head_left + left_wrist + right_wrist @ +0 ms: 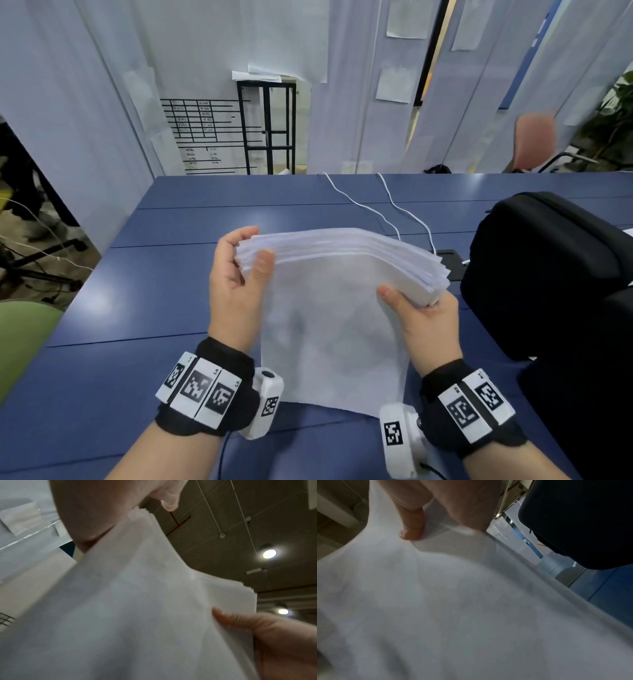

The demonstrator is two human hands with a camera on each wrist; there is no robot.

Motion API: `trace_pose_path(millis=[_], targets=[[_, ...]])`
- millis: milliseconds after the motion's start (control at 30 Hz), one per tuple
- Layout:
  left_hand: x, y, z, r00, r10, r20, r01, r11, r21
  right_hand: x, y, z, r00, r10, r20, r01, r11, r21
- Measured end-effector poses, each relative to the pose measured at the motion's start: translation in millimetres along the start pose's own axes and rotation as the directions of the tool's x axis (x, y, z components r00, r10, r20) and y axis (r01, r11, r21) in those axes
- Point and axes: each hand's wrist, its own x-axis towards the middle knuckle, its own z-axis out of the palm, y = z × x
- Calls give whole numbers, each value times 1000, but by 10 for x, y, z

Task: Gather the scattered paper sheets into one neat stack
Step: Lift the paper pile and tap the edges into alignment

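Currently, a thick stack of paper sheets (339, 298) is held upright over the blue tabletop (137, 308), its lower edge resting on or just above the surface near the person; which of the two cannot be told; the upper edges are fanned and uneven, not yet squared. The left hand (236, 291) is curled round the stack's upper left corner, thumb laid on the near face and fingers wrapped behind; the same grip is seen from the left wrist view, where the left hand (96, 511) fills the top and the sheets (137, 601) spread below it, with the other hand (274, 635) pinching the far edge. The right hand (424, 318) is closed on the upper right corner, thumb pressed on the front sheet, fingers hidden behind the paper; in the right wrist view the thumb of that hand (436, 507) is pressed on the bowed, blurred sheets (453, 601). Both wrists are banded in black straps with printed marker tags. A black bag (548, 274) is placed on the tabletop just right of the stack; two white cables (394, 212) are trailed across the far side of the tabletop; a pink chair (534, 140) is noted beyond the far edge, white hanging panels behind.
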Motion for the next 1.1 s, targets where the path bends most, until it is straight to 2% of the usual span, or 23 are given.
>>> trace_pose_path(millis=[100, 200, 300, 367, 467, 567, 633, 733, 833, 933, 1000, 1100], targets=[[-44, -10, -43, 993, -75, 94, 66, 993, 96, -1, -160, 32, 997, -59, -46, 61, 997, 41], [-185, 31, 79, 998, -66, 8, 64, 989, 136, -80, -249, 117, 990, -108, -94, 116, 991, 73], [-448, -15, 234, 997, -43, -57, 51, 990, 131, -198, -193, 182, 990, -104, -93, 113, 988, 104], [-583, -97, 270, 995, -86, -51, 92, 989, 115, -233, -98, 170, 998, -41, -47, 44, 996, 75], [-573, -352, 89, 984, -176, 35, 170, 978, 120, -187, 135, 20, 987, 143, 68, -146, 988, 53], [-421, -583, -149, 938, -333, 97, 319, 938, 137, -79, 332, -141, 952, 275, 130, -279, 960, 11], [-310, -649, -159, 914, -385, 128, 364, 917, 162, -8, 406, -168, 937, 324, 131, -330, 944, 25], [-207, -579, -51, 924, -335, 183, 314, 940, 136, 116, 399, -165, 949, 302, 89, -307, 950, 54], [-146, -530, -74, 941, -239, 241, 221, 970, 102, 215, 295, -211, 958, 257, 128, -264, 963, 45], [-150, -625, -146, 919, -265, 291, 243, 964, 108, 211, 285, -231, 954, 253, 159, -260, 965, 25], [-192, -704, -168, 898, -322, 298, 301, 947, 117, 170, 259, -196, 974, 206, 96, -212, 975, 63], [-208, -771, -167, 894, -350, 282, 329, 937, 119, 168, 88, -111, 991, 101, -83, -87, 984, 155]])
